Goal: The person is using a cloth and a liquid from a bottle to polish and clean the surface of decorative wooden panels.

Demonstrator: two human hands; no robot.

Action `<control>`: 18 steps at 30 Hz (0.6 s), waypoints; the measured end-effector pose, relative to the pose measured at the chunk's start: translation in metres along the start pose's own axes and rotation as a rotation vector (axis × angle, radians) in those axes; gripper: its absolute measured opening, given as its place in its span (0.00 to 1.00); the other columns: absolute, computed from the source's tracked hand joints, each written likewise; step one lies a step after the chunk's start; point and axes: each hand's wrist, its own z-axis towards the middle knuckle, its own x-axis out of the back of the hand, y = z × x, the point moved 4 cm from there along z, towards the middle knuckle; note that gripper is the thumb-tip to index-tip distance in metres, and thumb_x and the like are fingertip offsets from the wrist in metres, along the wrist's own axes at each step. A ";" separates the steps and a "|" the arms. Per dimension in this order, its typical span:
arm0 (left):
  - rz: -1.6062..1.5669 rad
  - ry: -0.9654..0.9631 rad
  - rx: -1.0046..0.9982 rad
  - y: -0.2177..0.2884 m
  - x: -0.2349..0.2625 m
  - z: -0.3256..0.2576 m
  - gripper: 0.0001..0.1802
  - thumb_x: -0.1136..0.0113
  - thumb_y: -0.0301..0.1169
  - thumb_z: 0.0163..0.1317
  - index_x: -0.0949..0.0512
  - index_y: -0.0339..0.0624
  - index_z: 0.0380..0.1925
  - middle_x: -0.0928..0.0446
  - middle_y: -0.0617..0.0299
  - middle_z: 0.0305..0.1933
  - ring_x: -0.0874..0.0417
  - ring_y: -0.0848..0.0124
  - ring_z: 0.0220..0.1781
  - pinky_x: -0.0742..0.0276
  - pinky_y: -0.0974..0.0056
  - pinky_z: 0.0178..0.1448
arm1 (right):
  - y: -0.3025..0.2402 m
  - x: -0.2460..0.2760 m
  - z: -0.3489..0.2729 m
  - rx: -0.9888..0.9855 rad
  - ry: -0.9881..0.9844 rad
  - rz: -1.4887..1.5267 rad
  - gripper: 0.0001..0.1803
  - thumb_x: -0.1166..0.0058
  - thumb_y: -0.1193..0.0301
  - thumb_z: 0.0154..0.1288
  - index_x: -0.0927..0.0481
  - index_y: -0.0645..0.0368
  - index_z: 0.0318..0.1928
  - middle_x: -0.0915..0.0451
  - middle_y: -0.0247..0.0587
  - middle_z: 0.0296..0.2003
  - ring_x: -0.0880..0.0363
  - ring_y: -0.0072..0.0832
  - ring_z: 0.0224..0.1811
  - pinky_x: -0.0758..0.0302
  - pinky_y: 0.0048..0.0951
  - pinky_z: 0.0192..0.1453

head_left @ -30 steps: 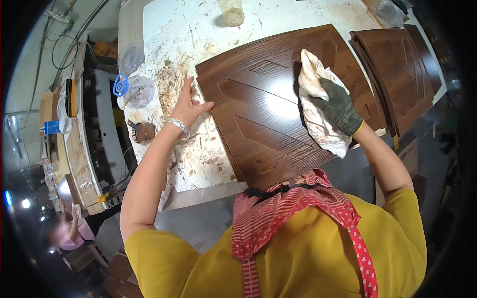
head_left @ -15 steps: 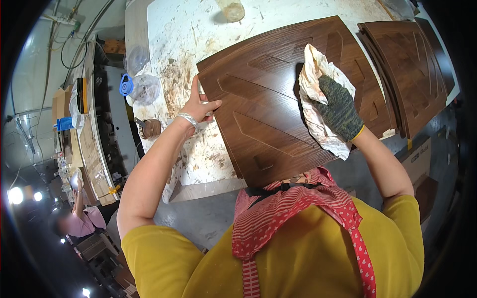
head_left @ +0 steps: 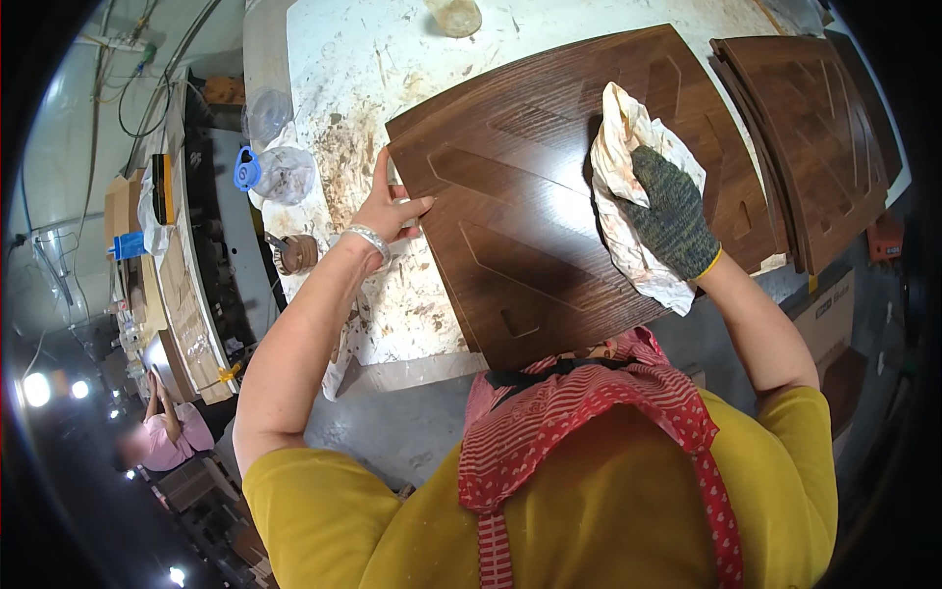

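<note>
A dark brown wood-grain panel (head_left: pixel 520 236) with grooved angular shapes lies in front of me on the table. My left hand (head_left: pixel 391 214), bare with a bracelet at the wrist, grips the panel's left edge. Its thumb rests on the top face, while the index finger stretches along the edge. In a dark knitted glove, my right hand (head_left: pixel 672 216) presses a crumpled, stained white cloth (head_left: pixel 618 147) onto the panel's right half. The glove and the folds hide part of the cloth. Light glares off the surface left of the cloth.
More brown panels (head_left: pixel 810 147) are stacked at the right. The white, stained table (head_left: pixel 422 314) holds a cup (head_left: pixel 454 17) at the far edge. A blue-capped plastic bottle (head_left: pixel 280 175) and a brown-stained jar (head_left: pixel 294 253) stand at left. Another person (head_left: pixel 172 432) works at far left.
Both my hands keep their places on the panel and the cloth, with hardly any shift. At far left, the other person has moved, and both forearms now show raised.
</note>
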 end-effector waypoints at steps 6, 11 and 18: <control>0.051 0.032 -0.010 0.003 -0.003 0.001 0.59 0.34 0.21 0.49 0.67 0.62 0.69 0.35 0.62 0.37 0.30 0.76 0.30 0.29 0.70 0.27 | -0.001 0.001 -0.001 0.034 0.041 -0.013 0.23 0.45 0.67 0.56 0.28 0.63 0.52 0.25 0.52 0.46 0.27 0.45 0.49 0.33 0.42 0.54; 0.076 0.066 -0.008 0.003 -0.009 0.000 0.59 0.34 0.22 0.50 0.68 0.63 0.69 0.34 0.63 0.37 0.29 0.75 0.32 0.28 0.70 0.29 | -0.002 0.001 0.000 -0.032 0.016 0.013 0.23 0.44 0.70 0.55 0.28 0.64 0.51 0.24 0.53 0.45 0.26 0.45 0.49 0.32 0.40 0.55; 0.056 0.033 0.016 0.002 -0.006 -0.003 0.57 0.36 0.22 0.52 0.67 0.65 0.69 0.34 0.65 0.39 0.28 0.75 0.36 0.27 0.68 0.33 | -0.002 0.001 0.001 -0.012 0.056 0.040 0.21 0.44 0.68 0.55 0.27 0.63 0.50 0.23 0.51 0.44 0.25 0.45 0.47 0.31 0.42 0.51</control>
